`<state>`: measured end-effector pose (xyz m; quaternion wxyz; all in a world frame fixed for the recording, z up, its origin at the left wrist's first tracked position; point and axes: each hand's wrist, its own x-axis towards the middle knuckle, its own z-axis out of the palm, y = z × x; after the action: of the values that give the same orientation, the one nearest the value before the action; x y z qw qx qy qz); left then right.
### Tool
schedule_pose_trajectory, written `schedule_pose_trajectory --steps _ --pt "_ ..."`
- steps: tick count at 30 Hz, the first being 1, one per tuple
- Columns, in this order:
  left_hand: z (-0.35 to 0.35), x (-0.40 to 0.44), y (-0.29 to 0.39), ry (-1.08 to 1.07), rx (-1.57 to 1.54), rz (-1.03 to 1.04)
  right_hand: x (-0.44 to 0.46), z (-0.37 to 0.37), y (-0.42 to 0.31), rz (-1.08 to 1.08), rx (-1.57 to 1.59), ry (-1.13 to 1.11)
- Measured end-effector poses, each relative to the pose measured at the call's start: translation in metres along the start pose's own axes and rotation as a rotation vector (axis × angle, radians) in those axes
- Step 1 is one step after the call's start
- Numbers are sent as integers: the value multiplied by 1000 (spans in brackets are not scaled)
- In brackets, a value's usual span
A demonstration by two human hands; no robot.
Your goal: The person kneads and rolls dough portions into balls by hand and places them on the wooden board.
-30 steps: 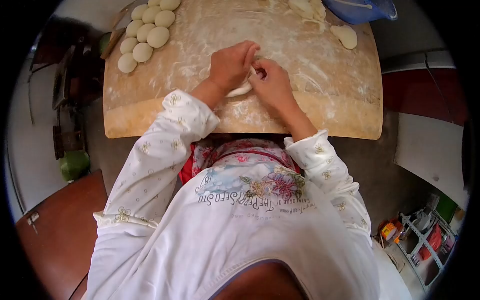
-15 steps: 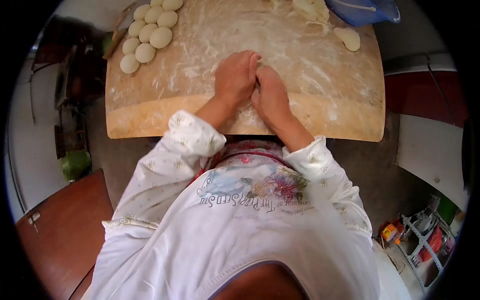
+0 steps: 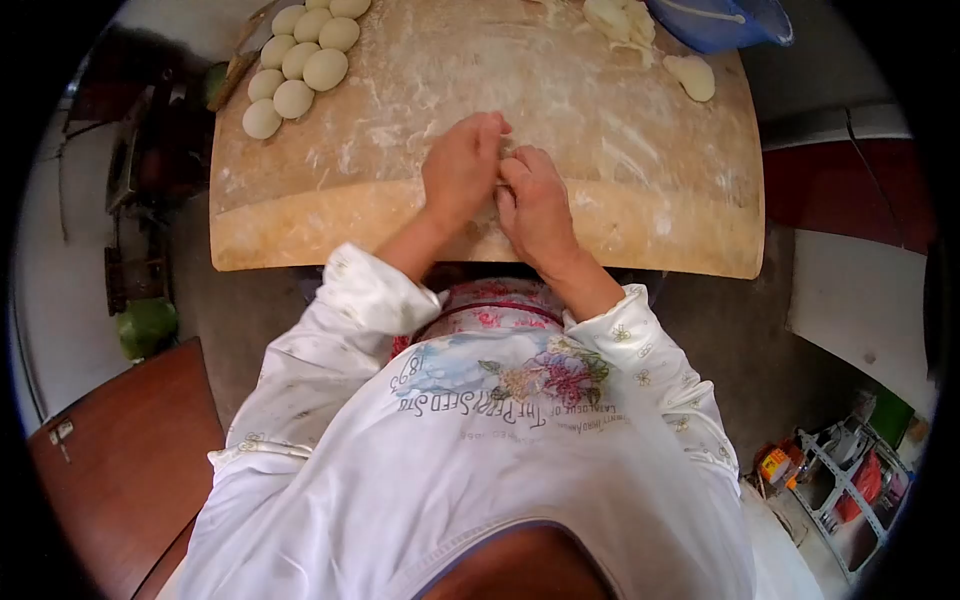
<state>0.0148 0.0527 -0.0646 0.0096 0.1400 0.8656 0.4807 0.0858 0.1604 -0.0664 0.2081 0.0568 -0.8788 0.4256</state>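
Note:
Near the front edge of the floured wooden board (image 3: 400, 225), my left hand (image 3: 463, 170) and my right hand (image 3: 536, 205) meet. The fingers of both are curled and pressed inward. What lies between them is hidden by the hands; no dough shows clearly there now. Round white dough balls (image 3: 325, 69) sit in rows at the board's back left. A small flat dough piece (image 3: 691, 78) lies at the back right, beside a larger irregular dough mass (image 3: 620, 22).
A blue bowl (image 3: 725, 25) stands at the board's back right corner. At the left are a brown wooden panel (image 3: 130, 450) and a green round object (image 3: 147, 327). A metal rack (image 3: 850, 490) with a red bag stands at the lower right.
Both hands have moved nearer to the board's front edge and to my body. The white dough seen between them a second ago is now hidden.

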Motion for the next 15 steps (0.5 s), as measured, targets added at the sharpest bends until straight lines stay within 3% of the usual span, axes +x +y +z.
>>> schedule_pose_trajectory --steps 3,6,9,12,15 --pt "14 6 4 248 297 319 7 6 6 94 -65 -3" --pt "14 25 13 148 19 175 29 8 14 138 -82 -66" --pt "9 46 6 77 34 68 37 4 19 223 -20 -109" --pt "12 50 -11 295 -433 -129 28 -14 -4 450 122 -30" --pt "-15 30 17 -131 -750 -538 7 -17 -3 271 77 -87"
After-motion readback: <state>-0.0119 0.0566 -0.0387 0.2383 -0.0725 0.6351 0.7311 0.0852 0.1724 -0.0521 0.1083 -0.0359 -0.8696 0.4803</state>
